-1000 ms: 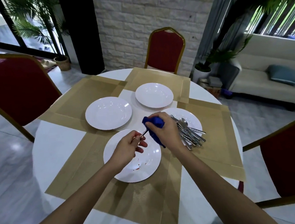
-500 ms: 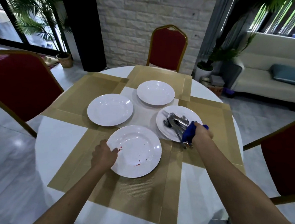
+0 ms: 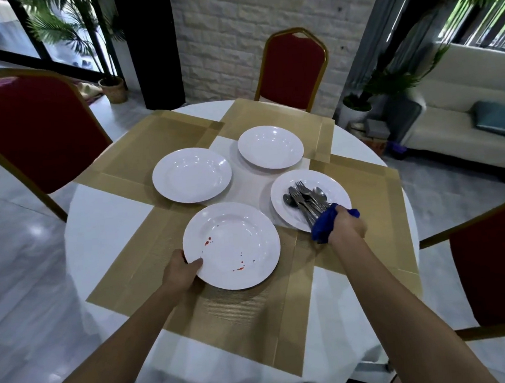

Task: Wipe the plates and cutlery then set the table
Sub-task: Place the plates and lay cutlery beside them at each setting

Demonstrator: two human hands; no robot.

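— Round white table, gold placemats crossed over it, red chairs around. What sits where?

— Four white plates. Reading the tabletop as a dial from the person's seat: one clean plate at 12, a second clean plate at 10, the cutlery plate at 3, the stained plate at 6, nearest the person.

— Stains?

— Red spots, scattered in the well toward its 9 and 6.

— Left hand?

— Left hand grips the stained plate's rim at its 8 o'clock edge, thumb over the top, fingers hidden beneath. Lifted or flat on the mat: cannot tell.

— Right?

— Right hand is curled tight round a blue cloth at the cutlery plate's 6 o'clock rim. Cloth touches the handles of the cutlery, forks and spoons heaped together, heads pointing to 11. Whether the fingers also pinch a handle, cannot tell; the cloth hides it.
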